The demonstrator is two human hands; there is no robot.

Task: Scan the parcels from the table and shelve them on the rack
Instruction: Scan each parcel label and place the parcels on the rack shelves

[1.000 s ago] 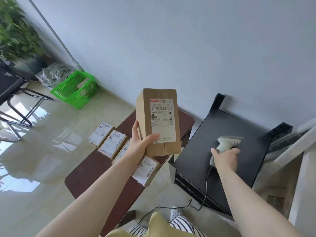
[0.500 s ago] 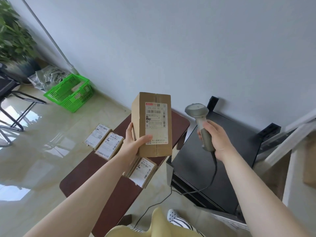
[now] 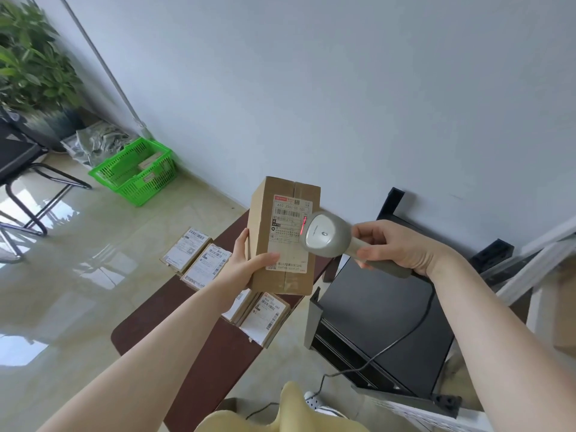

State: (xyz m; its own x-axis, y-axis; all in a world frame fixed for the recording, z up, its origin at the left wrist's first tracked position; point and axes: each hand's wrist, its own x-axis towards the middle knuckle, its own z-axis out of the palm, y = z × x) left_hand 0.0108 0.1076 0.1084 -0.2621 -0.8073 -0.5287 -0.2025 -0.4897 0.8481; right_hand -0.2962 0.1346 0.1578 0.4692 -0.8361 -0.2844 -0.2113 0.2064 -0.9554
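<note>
Scanner (image 3: pixel 324 235) and label have now met: a second ago the right hand (image 3: pixel 396 244) was only taking hold of the scanner where it lay on the black cabinet (image 3: pixel 383 310), half a second ago it had it raised upright, and now the head is turned toward the parcel (image 3: pixel 285 235), with a red line of light showing on the label's right side. The right hand's fingers are curled round the handle. The left hand (image 3: pixel 241 266) holds the parcel upright above the desk's (image 3: pixel 187 353) far end, thumb across the front face by the label's lower corner and fingers wrapped behind. That red line suggests the scan is under way or just landing, so this parcel looks nearly ready for shelving. Several smaller parcels (image 3: pixel 205 266) lie label-up along the desk's left and right edges, so most of the job seems to remain.
</note>
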